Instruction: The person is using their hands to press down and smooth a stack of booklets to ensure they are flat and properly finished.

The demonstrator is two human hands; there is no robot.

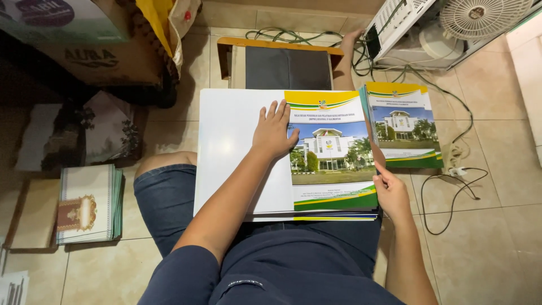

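A stack of printed covers (316, 186) is rested on the lap at frame centre, its long axis running left to right. The left hand (275, 131) is laid flat on it, fingers spread. The right hand (390, 193) is pinched on the stack's lower right edge, directly beside it. A second pile (402, 125) lies on the floor (497, 226) at upper right.

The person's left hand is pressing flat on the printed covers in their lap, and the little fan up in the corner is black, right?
Not quite. The head view shows the fan is white, not black. The left hand does press flat on the printed covers in the lap.
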